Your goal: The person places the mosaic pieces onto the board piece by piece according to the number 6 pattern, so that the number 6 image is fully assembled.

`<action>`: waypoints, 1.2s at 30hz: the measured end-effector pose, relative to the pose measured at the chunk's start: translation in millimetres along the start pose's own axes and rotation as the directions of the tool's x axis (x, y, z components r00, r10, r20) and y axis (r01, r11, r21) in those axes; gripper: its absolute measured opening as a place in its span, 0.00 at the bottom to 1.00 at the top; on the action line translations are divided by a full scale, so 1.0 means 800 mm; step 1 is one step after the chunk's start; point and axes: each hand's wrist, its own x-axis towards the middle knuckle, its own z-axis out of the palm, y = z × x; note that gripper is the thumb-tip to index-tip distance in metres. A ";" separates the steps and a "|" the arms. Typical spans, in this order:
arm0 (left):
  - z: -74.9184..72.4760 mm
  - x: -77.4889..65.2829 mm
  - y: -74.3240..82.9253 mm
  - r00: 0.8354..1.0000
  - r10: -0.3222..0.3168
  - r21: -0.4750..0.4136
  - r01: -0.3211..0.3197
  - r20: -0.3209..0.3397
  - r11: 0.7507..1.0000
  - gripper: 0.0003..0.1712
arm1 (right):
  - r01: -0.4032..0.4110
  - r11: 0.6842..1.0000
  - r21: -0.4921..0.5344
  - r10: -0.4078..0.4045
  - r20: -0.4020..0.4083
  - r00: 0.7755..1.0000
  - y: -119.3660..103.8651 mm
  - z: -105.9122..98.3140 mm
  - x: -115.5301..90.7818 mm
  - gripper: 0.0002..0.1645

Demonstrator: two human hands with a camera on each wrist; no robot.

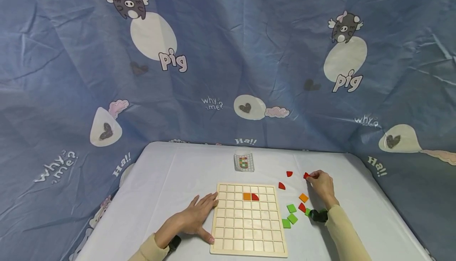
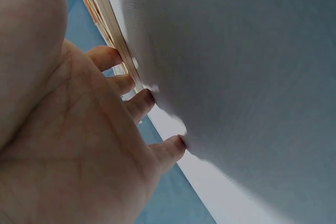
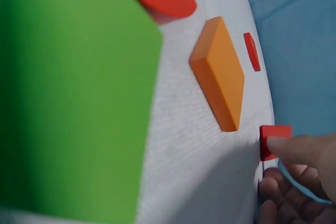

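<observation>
A square wooden grid board (image 1: 238, 223) lies on the table. In its upper rows an orange square tile (image 1: 247, 196) sits beside a red quarter-round tile (image 1: 255, 197). My left hand (image 1: 196, 216) rests at the board's left edge with fingers spread and thumb near the lower corner; in the left wrist view, fingertips (image 2: 140, 103) touch the edge and the tablecloth. Far right of the board, my right hand (image 1: 322, 186) pinches a red tile (image 3: 269, 140) between thumb and fingers, at the table surface. The fingers partly hide that tile's shape.
Loose red tiles (image 1: 282, 186), an orange square (image 1: 303, 197) and several green squares (image 1: 292, 218) lie right of the board, some under the right wrist. A small printed pattern card (image 1: 244, 162) lies behind the board. A blue patterned curtain (image 1: 228, 55) hangs beyond the table.
</observation>
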 end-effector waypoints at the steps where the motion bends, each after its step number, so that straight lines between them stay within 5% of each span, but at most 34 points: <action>1: 0.000 0.000 0.000 1.000 -0.002 -0.002 0.002 0.001 1.000 0.69 | 0.003 1.000 0.008 -0.003 -0.003 1.000 0.000 0.001 0.001 0.10; 14: -0.001 -0.001 -0.001 1.000 0.006 -0.016 -0.006 0.007 1.000 0.69 | 0.045 0.999 0.024 -0.045 0.005 0.999 0.003 0.004 0.004 0.08; 23: -0.001 -0.002 -0.001 1.000 0.014 -0.014 -0.014 0.003 1.000 0.69 | 0.162 0.987 -0.016 -0.162 0.020 0.987 -0.006 0.001 -0.003 0.09; 36: 0.001 0.001 -0.004 1.000 0.008 -0.012 -0.008 0.000 1.000 0.70 | 0.151 0.986 -0.066 -0.125 0.297 0.947 -0.022 0.006 -0.010 0.18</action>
